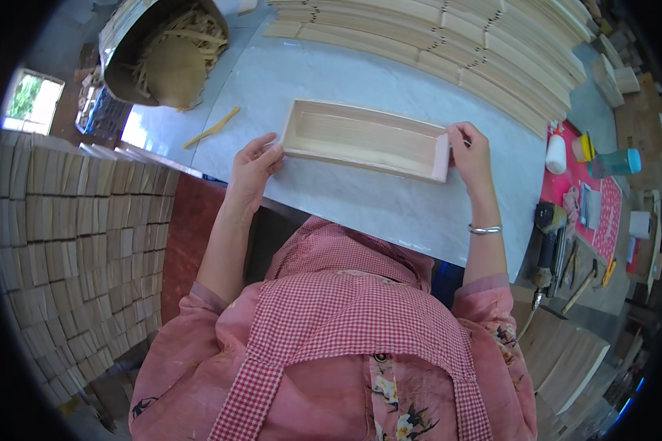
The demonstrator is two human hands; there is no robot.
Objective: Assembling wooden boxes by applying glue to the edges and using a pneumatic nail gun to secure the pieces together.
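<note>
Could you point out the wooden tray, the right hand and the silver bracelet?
Wooden tray (364,142): head view, bare inside floor.
Right hand (474,151): head view, back of hand.
Silver bracelet (485,231): head view, band's middle.

Stretching both arms out in front, well apart and bare along the forearms. On one side, slanting the left forearm inward, with the left hand turned toward the right, fingers loosely bent and thumb close beneath them. Opposite, holding the right forearm more nearly straight ahead, with the right hand turned inward, curling the fingers toward the left around a small gap.
</note>
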